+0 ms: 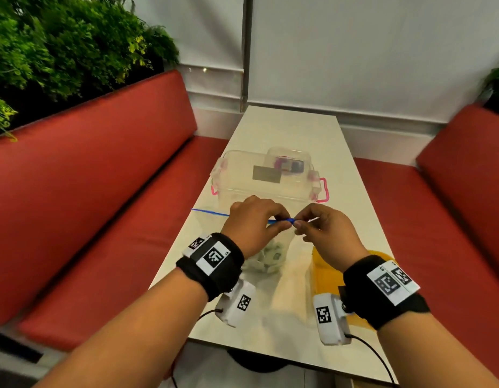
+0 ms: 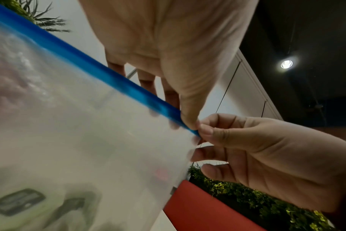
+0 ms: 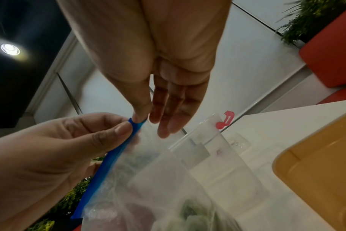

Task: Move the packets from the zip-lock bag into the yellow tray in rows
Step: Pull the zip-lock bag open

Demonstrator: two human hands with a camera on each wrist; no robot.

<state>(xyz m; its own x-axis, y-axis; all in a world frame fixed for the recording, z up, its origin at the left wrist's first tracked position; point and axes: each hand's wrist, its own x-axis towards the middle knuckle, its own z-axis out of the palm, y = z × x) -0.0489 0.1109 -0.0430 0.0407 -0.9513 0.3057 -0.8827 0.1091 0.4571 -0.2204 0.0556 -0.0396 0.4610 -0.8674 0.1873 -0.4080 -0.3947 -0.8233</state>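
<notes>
A clear zip-lock bag (image 1: pixel 273 242) with a blue zip strip (image 1: pixel 209 212) hangs upright just above the table. Green and white packets (image 1: pixel 268 256) lie bunched in its bottom, and they show blurred through the plastic in the left wrist view (image 2: pixel 20 201) and the right wrist view (image 3: pixel 190 209). My left hand (image 1: pixel 284 224) pinches the right end of the blue strip (image 2: pixel 101 73) between thumb and fingers. My right hand (image 1: pixel 298 224) pinches the same corner from the other side, thumb on the strip (image 3: pixel 109 164). The yellow tray (image 1: pixel 324 275) sits under my right wrist, empty where visible (image 3: pixel 316 164).
A clear lidded box (image 1: pixel 265 177) with pink latches stands just behind the bag. The narrow cream table (image 1: pixel 293 130) runs away from me between two red benches (image 1: pixel 102 191). Plants (image 1: pixel 60 46) line the back left.
</notes>
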